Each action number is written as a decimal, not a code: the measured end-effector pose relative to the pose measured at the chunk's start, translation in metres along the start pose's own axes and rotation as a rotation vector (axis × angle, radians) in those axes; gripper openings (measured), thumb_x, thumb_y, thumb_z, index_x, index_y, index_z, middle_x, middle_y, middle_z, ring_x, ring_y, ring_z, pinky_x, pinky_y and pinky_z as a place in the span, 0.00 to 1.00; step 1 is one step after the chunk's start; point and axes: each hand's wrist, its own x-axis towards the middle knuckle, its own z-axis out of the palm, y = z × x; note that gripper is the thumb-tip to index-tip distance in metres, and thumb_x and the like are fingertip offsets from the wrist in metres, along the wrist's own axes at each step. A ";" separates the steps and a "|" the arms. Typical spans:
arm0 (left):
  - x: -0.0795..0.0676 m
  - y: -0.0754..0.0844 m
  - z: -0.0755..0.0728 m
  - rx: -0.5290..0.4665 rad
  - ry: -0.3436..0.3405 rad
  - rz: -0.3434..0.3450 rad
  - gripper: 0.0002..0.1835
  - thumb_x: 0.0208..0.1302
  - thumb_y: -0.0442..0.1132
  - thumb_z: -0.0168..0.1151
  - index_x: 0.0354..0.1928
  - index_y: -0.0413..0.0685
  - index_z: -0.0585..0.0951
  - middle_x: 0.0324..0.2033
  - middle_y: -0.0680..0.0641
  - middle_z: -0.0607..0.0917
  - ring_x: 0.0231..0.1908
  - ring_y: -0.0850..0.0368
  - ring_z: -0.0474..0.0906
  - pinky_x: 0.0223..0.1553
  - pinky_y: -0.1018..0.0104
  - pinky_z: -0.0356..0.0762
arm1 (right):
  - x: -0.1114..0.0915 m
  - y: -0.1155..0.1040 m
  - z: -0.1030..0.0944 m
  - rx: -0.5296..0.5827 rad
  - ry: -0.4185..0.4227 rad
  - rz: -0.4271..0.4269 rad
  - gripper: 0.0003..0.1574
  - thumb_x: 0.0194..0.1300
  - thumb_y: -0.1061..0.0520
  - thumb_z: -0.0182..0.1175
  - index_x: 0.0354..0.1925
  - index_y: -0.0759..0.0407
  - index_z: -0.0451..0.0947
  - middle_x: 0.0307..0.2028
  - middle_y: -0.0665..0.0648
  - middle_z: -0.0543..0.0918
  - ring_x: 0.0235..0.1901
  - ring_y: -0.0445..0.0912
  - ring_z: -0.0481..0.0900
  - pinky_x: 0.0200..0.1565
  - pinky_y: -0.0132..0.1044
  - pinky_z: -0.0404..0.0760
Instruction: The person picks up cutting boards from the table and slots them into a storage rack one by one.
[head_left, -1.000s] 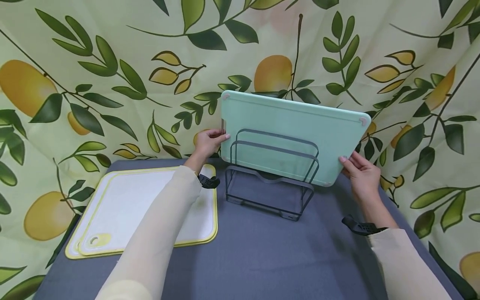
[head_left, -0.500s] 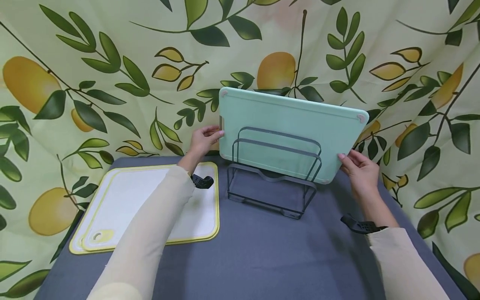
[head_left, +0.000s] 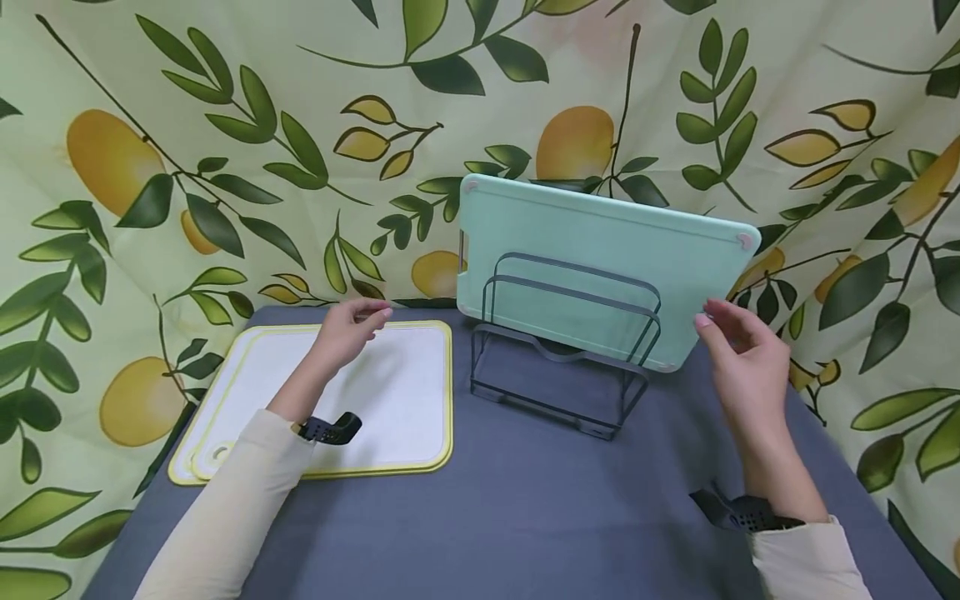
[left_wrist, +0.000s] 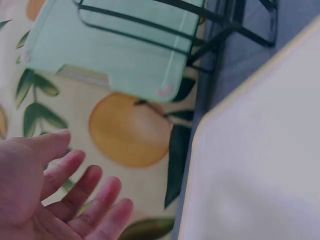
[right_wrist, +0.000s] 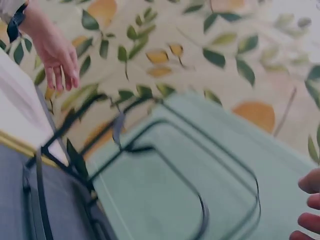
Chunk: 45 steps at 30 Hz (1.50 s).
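Observation:
A mint-green cutting board (head_left: 585, 225) stands on its long edge at the back of a dark wire rack (head_left: 562, 350), leaning and slanting down to the right. My left hand (head_left: 348, 333) hovers above the white cutting boards, away from the green one, with loose fingers and nothing in them; the left wrist view shows its fingers spread. Close by the green board's right edge is my right hand (head_left: 750, 358), fingers loosely bent and holding nothing. Whether its thumb tip still touches that edge I cannot tell. In the right wrist view its fingertips (right_wrist: 312, 200) show at the right border.
Two white cutting boards (head_left: 397, 392) with yellow rims lie stacked left of the rack. A grey-blue cloth (head_left: 487, 517) covers the table. Behind it hangs a curtain (head_left: 480, 108) printed with fruit and leaves.
My left hand has let go of the green board's left edge and moved left over the white boards. My right hand has loosened from the right edge. The green board stays in the rack.

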 end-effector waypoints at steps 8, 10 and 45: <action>-0.048 -0.029 -0.032 0.201 0.097 -0.011 0.24 0.71 0.53 0.52 0.59 0.44 0.76 0.58 0.38 0.76 0.54 0.41 0.76 0.47 0.51 0.76 | -0.031 -0.030 0.023 -0.044 -0.178 -0.246 0.22 0.67 0.49 0.59 0.58 0.51 0.77 0.53 0.48 0.80 0.47 0.30 0.78 0.44 0.18 0.74; -0.058 -0.034 -0.039 0.211 0.118 -0.013 0.25 0.71 0.53 0.52 0.60 0.43 0.75 0.58 0.37 0.75 0.54 0.39 0.76 0.47 0.51 0.76 | -0.039 -0.036 0.029 0.016 -0.214 -0.302 0.20 0.67 0.53 0.59 0.56 0.54 0.78 0.51 0.48 0.82 0.47 0.32 0.80 0.45 0.19 0.75; -0.112 -0.094 -0.063 0.026 0.441 -0.196 0.25 0.67 0.53 0.57 0.57 0.44 0.79 0.53 0.44 0.82 0.33 0.84 0.73 0.36 0.84 0.73 | -0.098 -0.039 0.175 0.393 -0.600 -0.212 0.18 0.65 0.53 0.63 0.52 0.54 0.80 0.51 0.56 0.83 0.50 0.43 0.81 0.52 0.33 0.79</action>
